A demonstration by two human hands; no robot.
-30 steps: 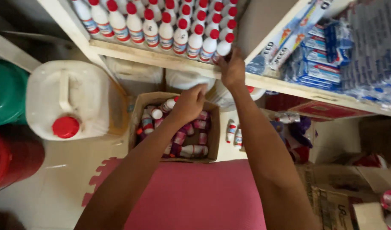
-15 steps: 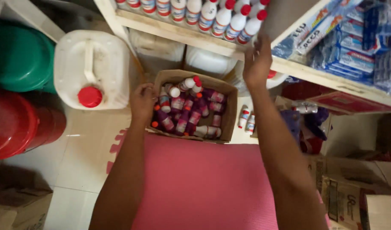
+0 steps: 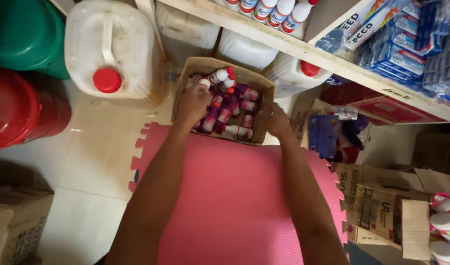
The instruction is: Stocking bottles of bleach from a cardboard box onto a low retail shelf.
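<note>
Left hand (image 3: 193, 103) is down in the cardboard box (image 3: 258, 81), closing on a red-capped white bottle (image 3: 204, 82); right hand (image 3: 275, 120) rests open-fingered on the rim, steadying it.

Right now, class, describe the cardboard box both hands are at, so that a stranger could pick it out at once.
Start at the pink foam mat on the floor; the open cardboard box sits at its far edge, below the wooden shelf. The left hand reaches inside, the right hand is at its rim. Unlike other cartons, it is packed with small white, red-capped bottles.
</note>
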